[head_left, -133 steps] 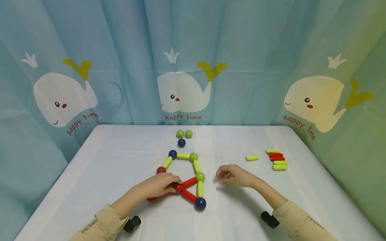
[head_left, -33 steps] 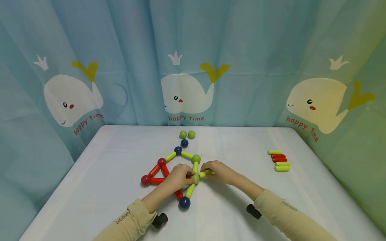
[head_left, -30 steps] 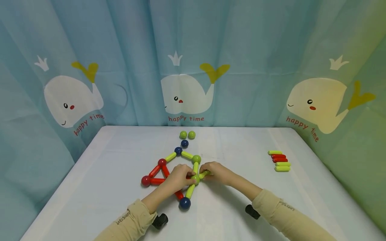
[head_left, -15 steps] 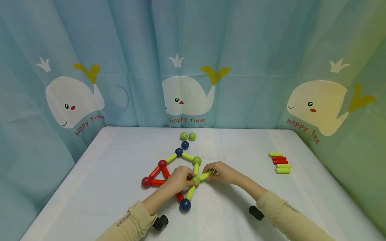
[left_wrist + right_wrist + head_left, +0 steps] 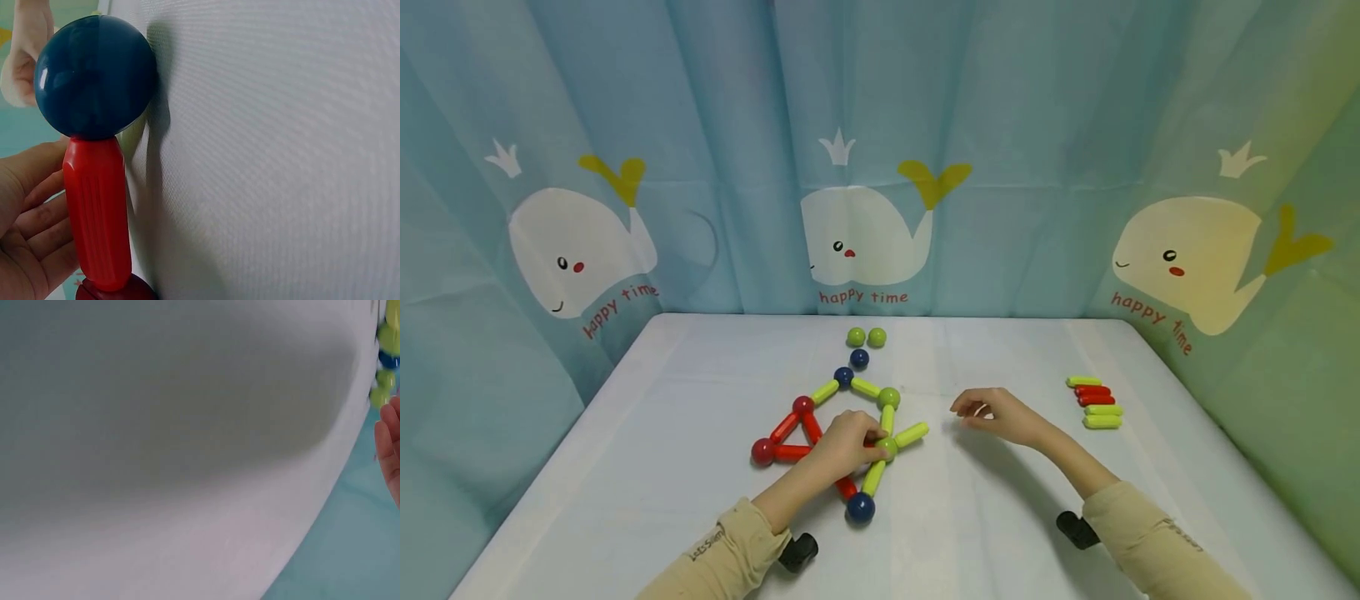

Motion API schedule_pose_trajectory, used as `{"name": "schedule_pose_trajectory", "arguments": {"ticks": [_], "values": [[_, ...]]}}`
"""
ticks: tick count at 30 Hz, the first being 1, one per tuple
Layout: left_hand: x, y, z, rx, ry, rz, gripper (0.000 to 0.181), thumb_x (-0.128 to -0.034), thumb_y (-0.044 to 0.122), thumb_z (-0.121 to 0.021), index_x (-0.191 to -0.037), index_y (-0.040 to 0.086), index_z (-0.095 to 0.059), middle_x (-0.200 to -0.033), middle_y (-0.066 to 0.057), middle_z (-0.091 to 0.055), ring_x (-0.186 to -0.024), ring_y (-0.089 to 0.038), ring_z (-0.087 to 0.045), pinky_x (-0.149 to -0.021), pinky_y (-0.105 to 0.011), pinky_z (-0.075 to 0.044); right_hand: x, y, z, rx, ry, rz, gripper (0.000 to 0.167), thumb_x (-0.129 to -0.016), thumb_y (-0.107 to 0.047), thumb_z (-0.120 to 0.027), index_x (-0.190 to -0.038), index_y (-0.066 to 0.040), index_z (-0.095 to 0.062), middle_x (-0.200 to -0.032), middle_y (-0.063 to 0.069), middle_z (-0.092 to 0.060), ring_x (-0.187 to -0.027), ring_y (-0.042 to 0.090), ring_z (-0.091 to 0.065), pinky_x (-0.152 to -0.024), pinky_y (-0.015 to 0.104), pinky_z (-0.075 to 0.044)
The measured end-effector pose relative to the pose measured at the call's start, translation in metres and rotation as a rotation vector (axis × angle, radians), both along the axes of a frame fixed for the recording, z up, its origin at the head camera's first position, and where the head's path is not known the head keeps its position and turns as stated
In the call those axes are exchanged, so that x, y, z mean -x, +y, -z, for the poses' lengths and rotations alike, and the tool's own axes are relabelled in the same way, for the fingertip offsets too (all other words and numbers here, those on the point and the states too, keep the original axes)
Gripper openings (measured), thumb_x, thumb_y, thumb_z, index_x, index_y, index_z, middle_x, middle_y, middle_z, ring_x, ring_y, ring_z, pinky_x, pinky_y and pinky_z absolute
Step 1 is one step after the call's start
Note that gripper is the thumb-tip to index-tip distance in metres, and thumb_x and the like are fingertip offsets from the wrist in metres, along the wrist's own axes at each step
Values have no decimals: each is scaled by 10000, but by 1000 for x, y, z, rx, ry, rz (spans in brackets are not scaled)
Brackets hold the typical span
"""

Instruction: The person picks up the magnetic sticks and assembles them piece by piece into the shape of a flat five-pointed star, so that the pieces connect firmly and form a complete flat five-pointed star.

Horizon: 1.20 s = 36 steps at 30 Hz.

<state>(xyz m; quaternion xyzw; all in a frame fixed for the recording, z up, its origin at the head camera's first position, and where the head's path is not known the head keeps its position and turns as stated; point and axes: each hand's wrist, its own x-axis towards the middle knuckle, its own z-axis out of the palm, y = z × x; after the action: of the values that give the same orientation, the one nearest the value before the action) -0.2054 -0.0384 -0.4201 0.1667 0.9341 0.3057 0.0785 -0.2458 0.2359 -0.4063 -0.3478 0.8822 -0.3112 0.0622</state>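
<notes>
A flat figure of magnetic balls and rods lies on the white table. My left hand (image 5: 842, 446) reaches over it and pinches a green ball (image 5: 889, 451) at its right side. From that ball a yellow-green rod (image 5: 913, 434) sticks out to the right. My right hand (image 5: 1003, 414) hovers apart from the figure, fingers loosely bent, holding nothing; its fingers (image 5: 389, 450) show at the edge of the right wrist view. In the left wrist view, a blue ball (image 5: 94, 78) joins a red rod (image 5: 97, 215) beside my left hand (image 5: 31, 237). My left hand hides the figure's middle.
Two loose green balls (image 5: 877, 337) and a blue ball (image 5: 860, 358) sit behind the figure. At the right lies a row of several loose rods (image 5: 1094, 400), red and yellow-green. A whale-printed curtain (image 5: 1030, 167) stands behind the table (image 5: 685, 358).
The figure was turned and my left hand moved to the green ball. My right hand brought the yellow-green rod against that ball, let it go and drew back rightward.
</notes>
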Motion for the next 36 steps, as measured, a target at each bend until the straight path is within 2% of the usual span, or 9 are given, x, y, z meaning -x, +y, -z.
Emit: {"name": "schedule_pose_trajectory", "arguments": {"ticks": [9,15,20,25,29,32,36], "values": [[-1,0,0,3,6,-3,275,-775,204,-769,-1011,68,-725,-920,-29,-723,-850,-133,-624,-774,-266,-522,-8,55,-7,0,67,101,170,-864,-49,-649,-1020,18,-637,-953,149,-670,-834,29,-570,-735,210,-519],[-1,3,0,7,13,5,282,-773,203,-770,-1016,67,-723,-922,-27,-719,-849,-128,-623,-770,-254,-519,-23,94,-9,4,202,134,156,-817,5,-677,-968,11,-640,-861,125,-652,-792,-31,-549,-665,205,-508],[0,4,1,21,7,2,290,-777,221,-768,-1026,80,-725,-912,-12,-716,-837,-114,-596,-771,-252,-507,-31,132,-5,-23,298,168,172,-761,62,-702,-907,3,-634,-793,60,-633,-756,-69,-528,-601,198,-488],[1,2,3,21,17,9,290,-778,225,-767,-1024,77,-725,-920,-16,-721,-853,-124,-613,-780,-256,-510,-34,165,0,-33,308,228,160,-753,69,-704,-878,8,-624,-754,-49,-624,-733,-104,-513,-578,172,-471],[1,1,3,17,20,8,290,-774,216,-770,-1021,71,-725,-909,-17,-718,-838,-120,-607,-765,-245,-509,-32,184,2,-38,305,275,150,-755,66,-705,-873,15,-626,-764,-72,-633,-744,-126,-511,-574,158,-467],[1,1,1,15,13,0,290,-773,211,-771,-1022,70,-725,-900,-17,-713,-828,-117,-592,-758,-244,-505,-30,192,3,-55,283,302,148,-752,72,-704,-875,31,-631,-786,-38,-652,-756,-133,-509,-576,161,-475],[1,1,0,12,6,-10,293,-774,211,-770,-1026,69,-725,-899,-19,-712,-839,-125,-573,-769,-257,-496,-28,196,5,-102,243,329,159,-742,82,-705,-879,39,-635,-810,78,-658,-752,-127,-503,-586,177,-488]]}}
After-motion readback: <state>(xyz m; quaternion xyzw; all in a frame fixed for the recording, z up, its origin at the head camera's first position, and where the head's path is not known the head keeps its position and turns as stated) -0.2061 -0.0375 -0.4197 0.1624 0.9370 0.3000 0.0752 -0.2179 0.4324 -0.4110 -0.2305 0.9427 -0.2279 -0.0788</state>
